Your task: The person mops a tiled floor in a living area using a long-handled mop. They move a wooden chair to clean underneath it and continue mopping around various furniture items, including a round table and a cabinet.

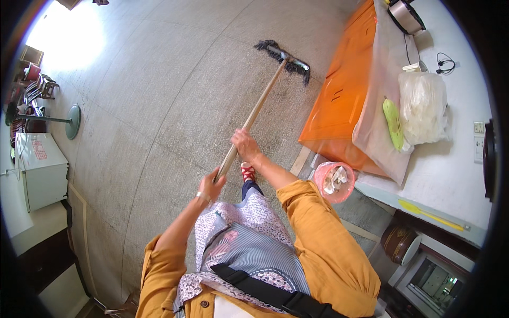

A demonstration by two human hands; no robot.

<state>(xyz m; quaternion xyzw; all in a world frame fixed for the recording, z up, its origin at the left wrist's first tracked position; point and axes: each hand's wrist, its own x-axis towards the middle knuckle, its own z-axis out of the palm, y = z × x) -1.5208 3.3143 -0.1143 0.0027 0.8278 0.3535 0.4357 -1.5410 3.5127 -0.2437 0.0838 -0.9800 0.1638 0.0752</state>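
Note:
A mop with a long wooden handle (263, 99) slants away from me across the floor. Its wide head (286, 57), with dark strands, rests on the speckled floor near an orange cabinet. My left hand (211, 186) is closed round the upper end of the handle, close to my waist. Further down the shaft, my right hand (244, 145) is wrapped about it too. Damp-looking dark patches (273, 95) show on the floor beside the shaft.
On the right stands the orange cabinet (339, 87), its top draped with a cover carrying a long green vegetable (393, 123) and a plastic bag (422, 106). A pink waste bin (334, 183) sits at its near corner. Leftward are a white chest (40, 169) and a round-based stand (73, 122).

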